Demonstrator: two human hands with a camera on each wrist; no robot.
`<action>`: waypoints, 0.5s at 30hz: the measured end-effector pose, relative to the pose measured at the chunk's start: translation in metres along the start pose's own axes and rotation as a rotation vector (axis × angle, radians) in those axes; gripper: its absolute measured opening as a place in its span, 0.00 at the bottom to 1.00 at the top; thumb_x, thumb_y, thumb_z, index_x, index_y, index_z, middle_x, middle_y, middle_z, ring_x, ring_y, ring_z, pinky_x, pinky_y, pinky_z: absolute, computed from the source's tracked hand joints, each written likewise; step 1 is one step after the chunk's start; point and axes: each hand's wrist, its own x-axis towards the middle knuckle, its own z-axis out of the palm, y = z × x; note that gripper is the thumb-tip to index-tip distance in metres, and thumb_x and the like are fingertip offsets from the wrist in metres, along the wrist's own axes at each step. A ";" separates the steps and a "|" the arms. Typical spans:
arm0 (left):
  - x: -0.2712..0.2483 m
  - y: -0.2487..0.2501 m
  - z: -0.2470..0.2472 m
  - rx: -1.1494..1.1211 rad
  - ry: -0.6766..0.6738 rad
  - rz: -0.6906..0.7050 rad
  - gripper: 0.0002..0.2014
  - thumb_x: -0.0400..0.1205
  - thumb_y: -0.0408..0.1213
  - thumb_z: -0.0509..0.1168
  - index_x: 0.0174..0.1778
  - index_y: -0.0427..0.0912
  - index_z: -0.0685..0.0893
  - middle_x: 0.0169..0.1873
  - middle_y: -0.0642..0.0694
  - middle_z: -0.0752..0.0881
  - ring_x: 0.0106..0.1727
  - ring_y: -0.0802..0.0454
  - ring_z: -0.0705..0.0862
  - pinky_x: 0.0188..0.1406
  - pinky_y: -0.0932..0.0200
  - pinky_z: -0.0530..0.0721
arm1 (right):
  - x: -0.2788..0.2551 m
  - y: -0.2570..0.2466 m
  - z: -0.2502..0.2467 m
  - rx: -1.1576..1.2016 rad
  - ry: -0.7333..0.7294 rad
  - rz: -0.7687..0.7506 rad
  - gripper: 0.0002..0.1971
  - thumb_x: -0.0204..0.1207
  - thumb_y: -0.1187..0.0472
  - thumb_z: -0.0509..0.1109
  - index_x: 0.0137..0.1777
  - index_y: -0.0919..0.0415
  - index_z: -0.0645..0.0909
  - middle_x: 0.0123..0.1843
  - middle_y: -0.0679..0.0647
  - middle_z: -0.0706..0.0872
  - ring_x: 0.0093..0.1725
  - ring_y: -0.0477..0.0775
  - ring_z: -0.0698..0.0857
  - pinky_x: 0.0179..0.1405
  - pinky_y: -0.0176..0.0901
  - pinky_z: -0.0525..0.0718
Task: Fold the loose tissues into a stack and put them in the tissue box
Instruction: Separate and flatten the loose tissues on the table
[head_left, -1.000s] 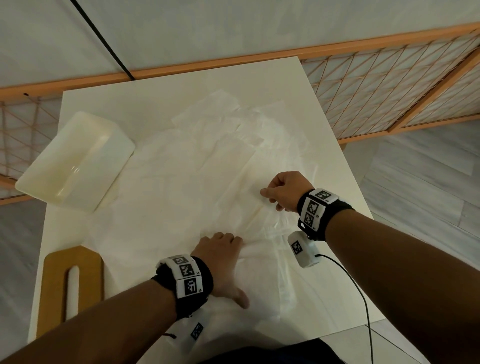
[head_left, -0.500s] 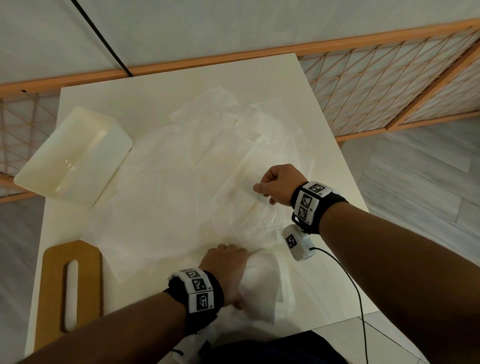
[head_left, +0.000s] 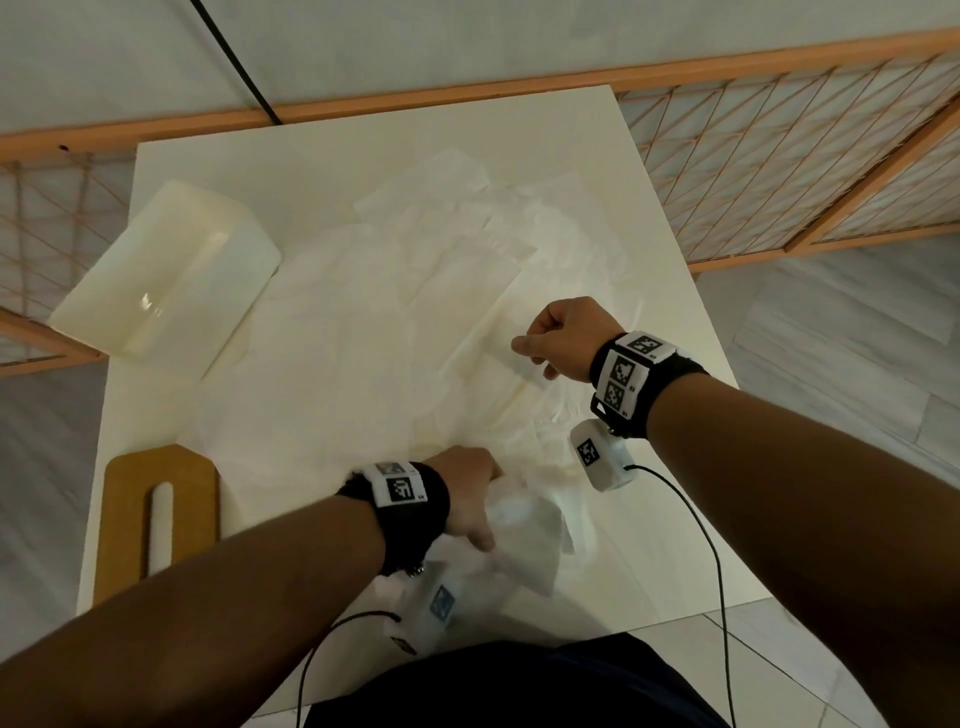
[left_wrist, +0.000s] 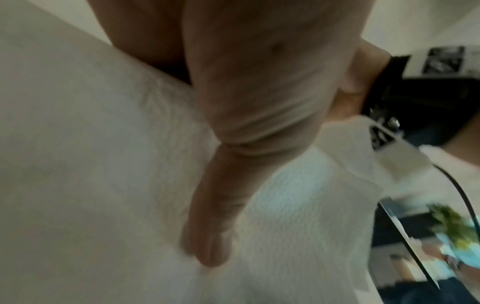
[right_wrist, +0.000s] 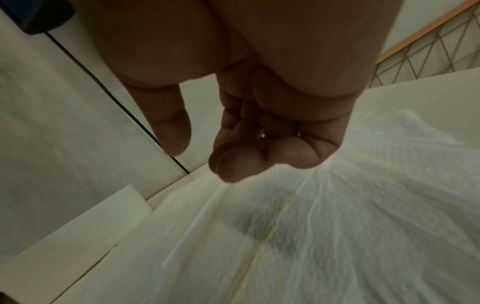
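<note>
Head view: nearest me, my left hand (head_left: 470, 499) is gripping the near tissue (head_left: 524, 545), thumb lying on top. Beyond, my right hand (head_left: 563, 343) is pinching a tissue sheet (head_left: 483, 358) among loose tissues (head_left: 363, 332) covering the surface (head_left: 171, 171). The tissue box (head_left: 161, 275) is sitting far left.

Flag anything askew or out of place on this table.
The tissue box lies askew and juts past the table's left edge. Loose tissues sprawl unfolded, some spilling over the near edge by the left hand.
</note>
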 end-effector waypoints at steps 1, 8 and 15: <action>-0.003 -0.004 -0.008 -0.040 0.023 0.007 0.24 0.67 0.48 0.86 0.54 0.46 0.87 0.48 0.52 0.90 0.49 0.47 0.89 0.48 0.57 0.83 | -0.001 0.000 0.000 0.004 0.003 0.005 0.15 0.76 0.47 0.79 0.48 0.59 0.86 0.42 0.51 0.93 0.39 0.49 0.92 0.40 0.43 0.84; -0.024 -0.043 -0.067 -0.980 0.355 0.129 0.19 0.69 0.27 0.83 0.54 0.42 0.90 0.46 0.49 0.95 0.49 0.50 0.93 0.44 0.58 0.91 | -0.014 0.005 -0.001 0.485 -0.057 0.123 0.41 0.77 0.22 0.55 0.58 0.62 0.85 0.45 0.54 0.87 0.42 0.56 0.86 0.53 0.54 0.85; -0.003 -0.033 -0.059 -1.541 0.394 -0.035 0.29 0.78 0.61 0.71 0.64 0.40 0.89 0.57 0.38 0.92 0.59 0.39 0.92 0.65 0.39 0.86 | -0.017 -0.006 0.042 0.638 -0.354 0.238 0.48 0.55 0.15 0.71 0.64 0.52 0.89 0.60 0.55 0.93 0.62 0.63 0.90 0.75 0.64 0.78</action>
